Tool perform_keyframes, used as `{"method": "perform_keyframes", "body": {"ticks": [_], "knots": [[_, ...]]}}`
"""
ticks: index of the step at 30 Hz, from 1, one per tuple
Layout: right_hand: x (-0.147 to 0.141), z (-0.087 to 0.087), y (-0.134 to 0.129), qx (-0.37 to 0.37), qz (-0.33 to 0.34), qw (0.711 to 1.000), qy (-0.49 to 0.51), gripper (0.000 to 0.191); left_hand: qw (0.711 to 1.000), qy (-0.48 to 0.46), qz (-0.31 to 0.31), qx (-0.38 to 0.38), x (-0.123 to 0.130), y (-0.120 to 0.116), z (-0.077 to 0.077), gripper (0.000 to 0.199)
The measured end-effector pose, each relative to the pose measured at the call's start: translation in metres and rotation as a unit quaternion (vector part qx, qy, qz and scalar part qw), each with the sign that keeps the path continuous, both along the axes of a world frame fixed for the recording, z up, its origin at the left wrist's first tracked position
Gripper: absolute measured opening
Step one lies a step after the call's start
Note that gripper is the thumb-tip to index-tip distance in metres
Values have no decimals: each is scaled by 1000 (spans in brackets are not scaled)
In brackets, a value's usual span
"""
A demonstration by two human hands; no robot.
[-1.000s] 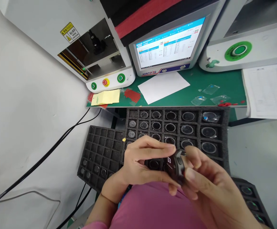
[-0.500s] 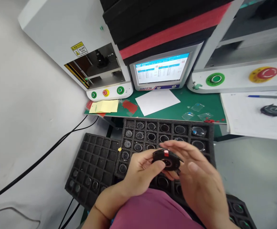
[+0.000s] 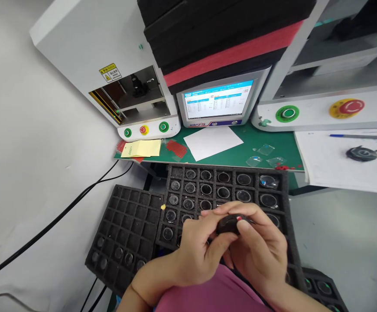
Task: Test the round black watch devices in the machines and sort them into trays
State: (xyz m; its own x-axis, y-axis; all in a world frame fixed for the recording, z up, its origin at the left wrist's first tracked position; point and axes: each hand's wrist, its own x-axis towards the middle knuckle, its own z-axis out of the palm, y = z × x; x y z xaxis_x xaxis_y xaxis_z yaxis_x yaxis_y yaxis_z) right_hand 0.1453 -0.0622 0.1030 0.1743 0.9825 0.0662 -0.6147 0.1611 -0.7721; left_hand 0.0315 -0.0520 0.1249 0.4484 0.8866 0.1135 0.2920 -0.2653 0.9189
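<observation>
Gripping one black case [image 3: 230, 224]: left hand [image 3: 197, 248], right hand [image 3: 261, 250]; a foam tray [image 3: 176, 172] holds discs [image 3: 223, 193].

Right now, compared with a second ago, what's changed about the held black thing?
The black device has been turned: its printed face showed before, a red tab now. The right hand, open beside it earlier, has closed in, thumb by the tab. The left hand still holds it; the foam trays stayed put.
</observation>
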Motion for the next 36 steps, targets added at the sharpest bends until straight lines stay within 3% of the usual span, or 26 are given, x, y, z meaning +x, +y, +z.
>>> {"method": "perform_keyframes", "body": {"ticks": [5, 13, 16, 18, 19, 22, 24, 26, 30, 36], "knots": [[-2, 9, 0, -17, 49, 994, 98, 7, 981, 61, 30, 180, 2, 3, 0, 28], [-11, 15, 0, -22, 18, 988, 154, 9, 960, 106, -7, 259, -5, 3, -9, 41], [-7, 8, 0, -4, 45, 993, 111, 9, 984, 68, -3, 162, -5, 2, -6, 37], [-2, 3, -2, 22, 60, 997, 43, 11, 1000, -27, -2, 10, -4, 3, -3, 35], [1, 1, -3, 47, 51, 998, -1, 17, 992, -96, -4, -83, -3, 3, -2, 35], [9, -3, -5, 145, -21, 980, -135, 45, 900, -287, -3, -326, 3, 5, 0, 42], [14, -3, -4, 193, -43, 961, -195, 56, 839, -348, 4, -418, 6, 7, -1, 42], [17, -4, -3, 224, -38, 948, -221, 63, 806, -367, 7, -465, 7, 7, -3, 42], [21, -13, -1, 265, -16, 935, -233, 76, 781, -383, -11, -493, 6, 5, -9, 47], [23, -22, -1, 275, 22, 930, -243, 84, 802, -378, -37, -461, 11, 3, -12, 61]]}}
